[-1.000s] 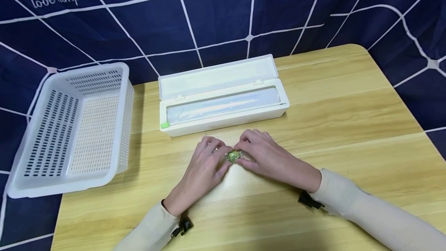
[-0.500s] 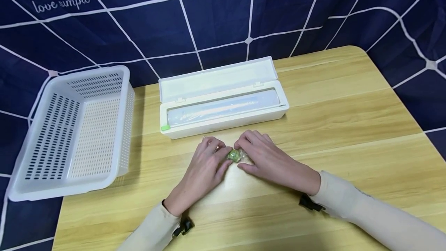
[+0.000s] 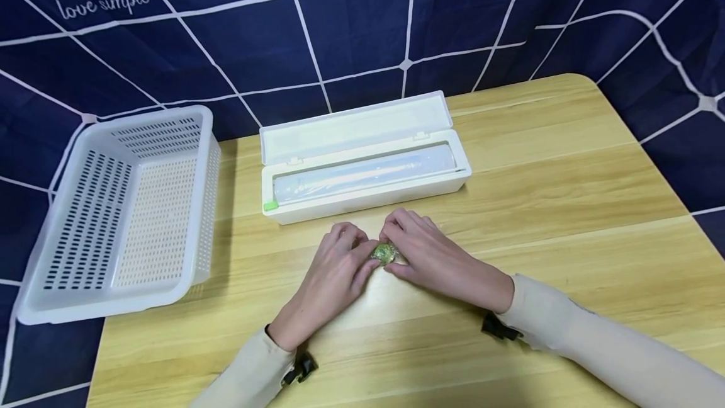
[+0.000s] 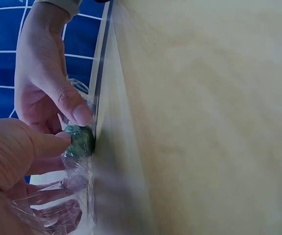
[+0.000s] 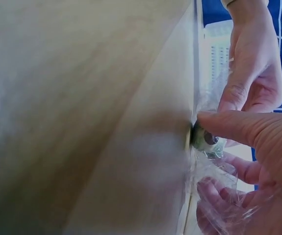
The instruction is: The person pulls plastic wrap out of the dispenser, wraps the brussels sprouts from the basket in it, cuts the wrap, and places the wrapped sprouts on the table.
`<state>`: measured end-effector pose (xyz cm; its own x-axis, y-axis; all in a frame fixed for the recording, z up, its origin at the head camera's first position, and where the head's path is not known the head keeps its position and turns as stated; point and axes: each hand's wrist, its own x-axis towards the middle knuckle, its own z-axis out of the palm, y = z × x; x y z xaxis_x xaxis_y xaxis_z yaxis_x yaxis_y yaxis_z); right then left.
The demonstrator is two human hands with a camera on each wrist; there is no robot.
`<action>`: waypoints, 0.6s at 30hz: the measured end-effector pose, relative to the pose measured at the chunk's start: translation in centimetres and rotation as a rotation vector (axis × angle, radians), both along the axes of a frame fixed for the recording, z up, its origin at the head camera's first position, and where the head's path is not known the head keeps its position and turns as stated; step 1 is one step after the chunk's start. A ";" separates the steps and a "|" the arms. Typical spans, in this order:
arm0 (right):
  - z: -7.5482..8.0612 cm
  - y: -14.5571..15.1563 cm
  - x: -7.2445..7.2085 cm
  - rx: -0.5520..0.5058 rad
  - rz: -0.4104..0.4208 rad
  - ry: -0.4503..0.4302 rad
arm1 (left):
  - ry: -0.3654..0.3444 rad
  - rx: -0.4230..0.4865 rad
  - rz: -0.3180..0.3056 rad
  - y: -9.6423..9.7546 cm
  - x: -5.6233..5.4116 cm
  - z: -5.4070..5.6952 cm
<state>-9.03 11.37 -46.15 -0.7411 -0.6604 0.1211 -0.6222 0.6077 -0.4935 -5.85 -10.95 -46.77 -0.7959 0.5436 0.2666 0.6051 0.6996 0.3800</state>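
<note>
A small, roundish green lump (image 3: 384, 254) lies at the tabletop between both hands, wrapped in clear cling film (image 4: 77, 170). My left hand (image 3: 334, 276) pinches it from the left; in the left wrist view its thumb presses on the wrapped lump (image 4: 79, 142). From the right, my right hand (image 3: 433, 257) holds the other side, its thumb lying over the lump (image 5: 205, 138) in the right wrist view. Loose, crumpled film (image 5: 214, 171) trails below the lump across the curled fingers. Most of the lump is hidden by thumbs and fingertips.
Behind the hands stands a long white cling film box (image 3: 368, 199), its lid (image 3: 354, 132) raised and a film roll (image 3: 362, 174) inside. A green slider (image 3: 270, 205) sits at its left end. A white perforated basket (image 3: 195, 219) stands at the table's left edge.
The right thumb and forefinger have spread off the twisted film beside the lump, and the right hand has shifted slightly left against it. The left hand has stayed nearly in place.
</note>
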 end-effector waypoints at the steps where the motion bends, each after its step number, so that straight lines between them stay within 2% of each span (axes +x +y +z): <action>1: 0.0 0.0 0.0 -0.001 0.001 -0.002 | -0.003 -0.002 0.001 0.0 0.0 0.0; 10: 0.2 0.5 -0.2 -0.022 0.025 -0.012 | -0.058 -0.031 0.051 0.0 0.3 0.0; 18: 0.2 0.5 -0.2 0.004 0.044 -0.050 | -0.070 0.004 0.070 0.1 0.1 -0.2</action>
<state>-9.18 11.85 -45.98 -0.7166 -0.6927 0.0820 -0.6227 0.5823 -0.5226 -5.71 -10.89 -46.94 -0.8485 0.4854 0.2109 0.5269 0.7376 0.4222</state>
